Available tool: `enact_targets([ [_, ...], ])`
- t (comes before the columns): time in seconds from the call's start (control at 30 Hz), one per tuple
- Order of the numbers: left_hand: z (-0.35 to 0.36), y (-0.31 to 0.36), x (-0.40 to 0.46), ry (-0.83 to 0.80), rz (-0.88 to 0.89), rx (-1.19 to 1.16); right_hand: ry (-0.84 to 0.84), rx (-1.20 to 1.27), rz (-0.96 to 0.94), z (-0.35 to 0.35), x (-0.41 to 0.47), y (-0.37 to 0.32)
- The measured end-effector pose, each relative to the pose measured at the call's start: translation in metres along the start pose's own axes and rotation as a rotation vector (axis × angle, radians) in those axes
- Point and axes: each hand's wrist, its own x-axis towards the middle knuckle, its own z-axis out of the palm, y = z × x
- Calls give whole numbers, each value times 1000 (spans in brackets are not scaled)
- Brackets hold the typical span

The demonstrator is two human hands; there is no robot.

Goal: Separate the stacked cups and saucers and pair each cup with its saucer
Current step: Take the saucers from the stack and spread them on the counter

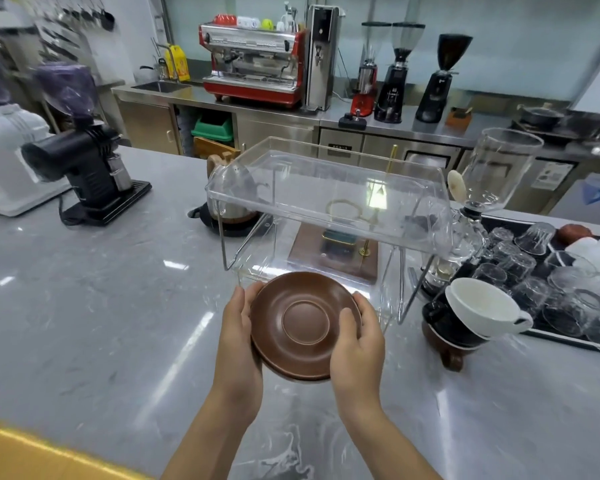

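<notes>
Brown saucer stack (303,325) held above the near table (101,306), just in front of the clear acrylic rack (326,188). Left hand (238,337) gripping the left rim, right hand (355,341) curled over the right. Best to peel the top saucer off level, thumb steady. Stacked cups (471,317) waiting at right; saucer count underneath hard to make out.

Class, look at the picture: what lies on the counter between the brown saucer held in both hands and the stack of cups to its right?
In the head view, only bare grey counter lies between the brown saucer and the stack of cups.
</notes>
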Motion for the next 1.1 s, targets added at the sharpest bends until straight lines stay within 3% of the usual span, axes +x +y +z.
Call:
enact_targets([
  [0.57,-4,-53,-39,-34,-198,-43,96,-103,76,-52,-48,47],
  [1.1,79,-105,-55,-159,-374,20,335,-164,157,-147,-30,74],
])
